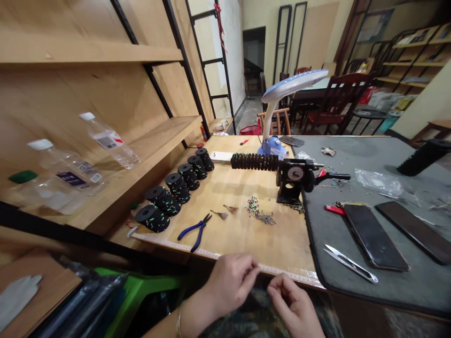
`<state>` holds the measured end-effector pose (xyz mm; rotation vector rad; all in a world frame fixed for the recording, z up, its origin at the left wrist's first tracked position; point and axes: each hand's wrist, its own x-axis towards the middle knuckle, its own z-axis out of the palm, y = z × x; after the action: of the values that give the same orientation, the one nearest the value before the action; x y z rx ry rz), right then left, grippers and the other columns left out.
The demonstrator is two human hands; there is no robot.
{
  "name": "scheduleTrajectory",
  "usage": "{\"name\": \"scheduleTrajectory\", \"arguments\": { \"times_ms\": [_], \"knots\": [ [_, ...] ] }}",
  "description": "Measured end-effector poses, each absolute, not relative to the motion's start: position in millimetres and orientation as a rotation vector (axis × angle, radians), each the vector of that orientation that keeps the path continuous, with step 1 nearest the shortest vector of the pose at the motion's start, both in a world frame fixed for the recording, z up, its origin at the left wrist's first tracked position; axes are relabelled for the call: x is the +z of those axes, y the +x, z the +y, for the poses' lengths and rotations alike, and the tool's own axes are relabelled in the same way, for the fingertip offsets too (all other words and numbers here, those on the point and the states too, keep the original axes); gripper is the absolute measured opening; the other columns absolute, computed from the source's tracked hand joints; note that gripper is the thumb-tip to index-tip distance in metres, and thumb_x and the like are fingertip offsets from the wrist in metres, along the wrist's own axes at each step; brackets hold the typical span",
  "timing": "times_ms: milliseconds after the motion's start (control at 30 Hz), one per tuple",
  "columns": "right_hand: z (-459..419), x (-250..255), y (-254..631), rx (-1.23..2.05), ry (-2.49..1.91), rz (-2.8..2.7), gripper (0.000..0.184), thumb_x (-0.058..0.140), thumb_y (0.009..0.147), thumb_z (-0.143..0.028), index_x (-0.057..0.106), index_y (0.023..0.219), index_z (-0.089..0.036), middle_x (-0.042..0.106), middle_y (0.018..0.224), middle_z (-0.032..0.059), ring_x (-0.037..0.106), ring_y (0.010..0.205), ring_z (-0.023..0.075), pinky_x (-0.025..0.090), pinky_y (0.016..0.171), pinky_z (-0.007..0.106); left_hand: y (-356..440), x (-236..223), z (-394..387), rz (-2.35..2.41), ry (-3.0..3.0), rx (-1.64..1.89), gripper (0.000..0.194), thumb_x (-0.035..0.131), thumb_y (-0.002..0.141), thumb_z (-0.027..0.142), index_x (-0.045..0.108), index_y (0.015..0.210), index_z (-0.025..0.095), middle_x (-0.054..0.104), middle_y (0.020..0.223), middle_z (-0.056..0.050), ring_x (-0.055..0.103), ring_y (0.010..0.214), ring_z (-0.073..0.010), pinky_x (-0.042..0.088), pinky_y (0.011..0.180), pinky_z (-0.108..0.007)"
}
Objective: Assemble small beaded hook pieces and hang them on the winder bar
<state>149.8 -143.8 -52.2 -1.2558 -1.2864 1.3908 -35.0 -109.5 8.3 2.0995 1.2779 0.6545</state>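
Both hands are at the front edge of the wooden table, their fingertips pinched and a small gap between them. Whatever my left hand (230,279) pinches, if anything, is too small to make out. The same goes for my right hand (292,303), whose fingers are curled in. Beyond them lies a loose pile of small coloured beads and metal bits (260,211). Behind it, a black hand-crank winder (294,180) carries a row of black discs (254,161) with coloured bits on its shaft. Blue-handled pliers (195,231) rest left of two small tufted pieces (219,214).
Black foam spools (178,188) with coloured bits line the table's left side. Thread snips (350,264) and two phones (376,237) lie on the grey mat (331,225) at right. A blue-white lamp (269,122) stands behind the winder. Plastic bottles (111,141) fill the left shelf.
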Motion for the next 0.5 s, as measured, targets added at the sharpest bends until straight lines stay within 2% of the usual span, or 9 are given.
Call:
{"name": "scheduleTrajectory", "arguments": {
  "times_ms": [167,267,400,500],
  "knots": [
    [-143.6,-55.6,159.2,1.431,-1.276,-0.989,0.044,0.063,0.077,-0.061,0.055,0.069,-0.019,0.038,0.053,-0.0076,0.033,0.048,0.0094,0.027,0.047,0.022,-61.2,13.7,-67.1,1.62,2.356,0.466,0.022,0.041,0.092,0.023,0.063,0.09,0.02,0.065,0.081,-0.007,0.06,0.077,-0.022,0.041,0.07,-0.03],
    [-143.2,-58.3,162.7,1.435,-1.254,-0.854,0.046,0.066,0.073,-0.063,0.054,0.067,-0.019,0.038,0.049,-0.0084,0.03,0.046,0.0081,0.022,0.046,0.022,-66.4,10.8,-49.2,1.721,2.405,0.245,0.019,0.046,0.089,0.02,0.063,0.097,0.019,0.065,0.094,-0.009,0.062,0.085,-0.0237,0.045,0.074,-0.033],
    [-141.9,-61.2,167.6,1.535,-1.201,-0.815,0.05,0.068,0.069,-0.066,0.052,0.067,-0.019,0.036,0.046,-0.0095,0.028,0.043,0.0066,0.02,0.044,0.02,-57.6,16.5,-43.0,1.724,2.431,0.102,0.029,0.056,0.085,0.019,0.061,0.113,0.02,0.064,0.112,-0.011,0.06,0.102,-0.0263,0.046,0.085,-0.035],
    [-142.1,-63.9,169.4,1.55,-1.176,-0.753,0.052,0.069,0.066,-0.068,0.05,0.066,-0.02,0.031,0.045,-0.0113,0.024,0.041,0.0053,0.017,0.043,0.019,-44.7,31.0,-42.9,1.767,2.431,0.11,0.021,0.059,0.084,0.019,0.065,0.104,0.02,0.068,0.107,-0.011,0.059,0.103,-0.0288,0.045,0.086,-0.038]
  ]
}}
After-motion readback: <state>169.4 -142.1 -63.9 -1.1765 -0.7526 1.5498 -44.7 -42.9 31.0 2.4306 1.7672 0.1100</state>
